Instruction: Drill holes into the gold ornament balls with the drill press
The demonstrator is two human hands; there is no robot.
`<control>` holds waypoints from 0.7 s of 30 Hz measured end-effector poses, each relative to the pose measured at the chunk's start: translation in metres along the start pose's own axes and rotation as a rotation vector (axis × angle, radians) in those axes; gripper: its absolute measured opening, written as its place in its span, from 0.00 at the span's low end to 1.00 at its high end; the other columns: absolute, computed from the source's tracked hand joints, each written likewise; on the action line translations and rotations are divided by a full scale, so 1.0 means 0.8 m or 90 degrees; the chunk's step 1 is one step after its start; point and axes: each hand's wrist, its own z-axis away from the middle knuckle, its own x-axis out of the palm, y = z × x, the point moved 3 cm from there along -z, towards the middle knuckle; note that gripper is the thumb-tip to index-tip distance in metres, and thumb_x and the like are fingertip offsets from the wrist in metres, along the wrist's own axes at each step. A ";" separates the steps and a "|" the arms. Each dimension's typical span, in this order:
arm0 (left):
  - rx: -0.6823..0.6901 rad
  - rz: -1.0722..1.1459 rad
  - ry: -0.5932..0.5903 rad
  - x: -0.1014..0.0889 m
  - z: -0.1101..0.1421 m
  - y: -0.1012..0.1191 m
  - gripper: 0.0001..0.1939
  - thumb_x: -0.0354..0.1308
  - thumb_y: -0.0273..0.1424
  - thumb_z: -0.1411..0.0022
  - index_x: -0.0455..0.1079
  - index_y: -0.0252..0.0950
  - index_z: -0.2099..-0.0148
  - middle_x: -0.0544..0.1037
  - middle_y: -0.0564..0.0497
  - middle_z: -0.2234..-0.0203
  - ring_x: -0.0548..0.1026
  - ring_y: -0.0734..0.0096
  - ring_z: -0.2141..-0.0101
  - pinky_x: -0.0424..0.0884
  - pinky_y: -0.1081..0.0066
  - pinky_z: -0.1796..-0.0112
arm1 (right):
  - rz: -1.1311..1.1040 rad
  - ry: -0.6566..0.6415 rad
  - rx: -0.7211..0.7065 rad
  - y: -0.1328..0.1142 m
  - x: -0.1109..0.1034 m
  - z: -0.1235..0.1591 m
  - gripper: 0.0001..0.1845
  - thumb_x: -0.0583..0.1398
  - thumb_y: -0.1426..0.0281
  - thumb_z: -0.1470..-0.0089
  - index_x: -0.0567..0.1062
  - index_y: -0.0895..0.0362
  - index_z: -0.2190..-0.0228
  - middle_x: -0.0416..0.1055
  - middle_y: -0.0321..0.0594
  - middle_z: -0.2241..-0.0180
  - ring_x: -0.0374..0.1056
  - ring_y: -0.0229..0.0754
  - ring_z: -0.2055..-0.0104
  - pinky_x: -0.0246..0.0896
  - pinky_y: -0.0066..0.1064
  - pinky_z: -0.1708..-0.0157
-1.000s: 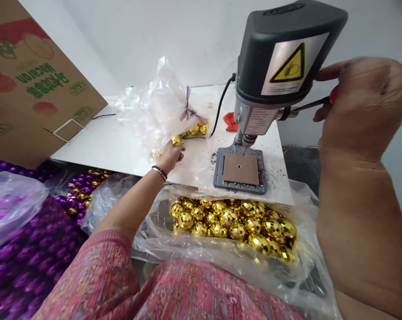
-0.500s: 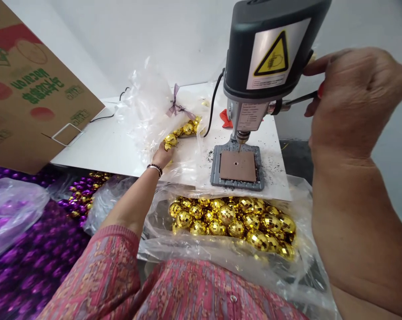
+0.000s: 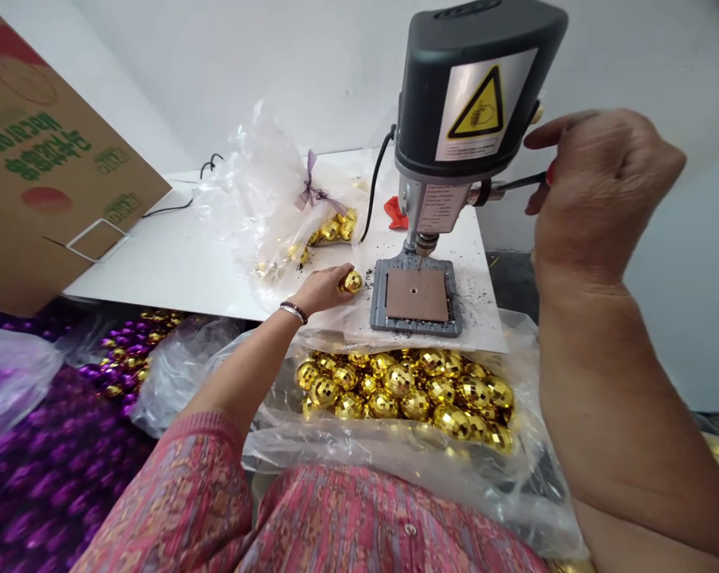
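The left hand (image 3: 320, 290) reaches in just left of the grey-and-black benchtop drill press (image 3: 472, 87), its fingers (image 3: 339, 274) curled together and clamped on a small gold mirrored ball (image 3: 353, 281), which sits beside the press's base. A dark beaded bracelet (image 3: 293, 312) circles the left wrist. The right hand (image 3: 601, 191) is raised to the right of the drill press, its fingers (image 3: 550, 127) apart above and below a thin black feed lever (image 3: 514, 185); whether they grip it, I cannot tell. Under the chuck, a thin drill bit (image 3: 422, 253) points down, just above a square brown plate (image 3: 416, 294) with a central hole, set in a grey metal base (image 3: 395, 318) and ringed by dark drilling shavings (image 3: 368, 278). Behind and left of the drill press, a clear plastic bag (image 3: 246, 199) tied with a purple ribbon (image 3: 308, 183) holds more gold mirrored balls (image 3: 329, 231). In front of it, an open clear plastic bag (image 3: 336, 454) holds a heap of gold mirrored balls (image 3: 395, 402). Farther left lie purple mirrored balls (image 3: 37, 477), below a tilted brown cardboard box (image 3: 49, 143) with green and red print.
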 end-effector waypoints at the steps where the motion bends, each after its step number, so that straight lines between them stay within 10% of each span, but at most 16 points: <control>1: -0.005 0.053 0.042 -0.004 -0.002 0.002 0.29 0.65 0.33 0.46 0.70 0.36 0.41 0.78 0.42 0.53 0.76 0.59 0.57 0.70 0.65 0.54 | -0.001 0.002 0.000 0.000 0.000 0.000 0.20 0.51 0.68 0.41 0.79 0.63 0.72 0.78 0.44 0.67 0.74 0.34 0.61 0.64 0.26 0.61; 5: -0.078 0.508 0.144 -0.023 -0.003 0.003 0.37 0.66 0.32 0.53 0.66 0.39 0.39 0.75 0.46 0.55 0.75 0.65 0.60 0.71 0.67 0.60 | -0.004 0.003 0.009 0.002 0.000 0.000 0.20 0.51 0.67 0.42 0.79 0.63 0.72 0.76 0.44 0.69 0.69 0.33 0.68 0.56 0.24 0.70; 11: -0.087 1.008 -0.020 -0.025 0.005 0.031 0.43 0.73 0.36 0.56 0.61 0.48 0.38 0.76 0.53 0.60 0.78 0.70 0.63 0.67 0.74 0.68 | -0.002 -0.005 -0.009 0.003 -0.001 -0.001 0.19 0.51 0.68 0.41 0.77 0.63 0.74 0.75 0.42 0.70 0.59 0.29 0.76 0.52 0.25 0.73; 21: -0.103 0.811 -0.138 0.010 -0.017 0.075 0.27 0.71 0.38 0.47 0.70 0.38 0.47 0.76 0.51 0.63 0.71 0.79 0.71 0.64 0.76 0.70 | 0.131 -0.042 0.212 -0.001 0.024 -0.074 0.21 0.49 0.71 0.39 0.66 0.61 0.83 0.63 0.31 0.82 0.63 0.25 0.76 0.58 0.23 0.67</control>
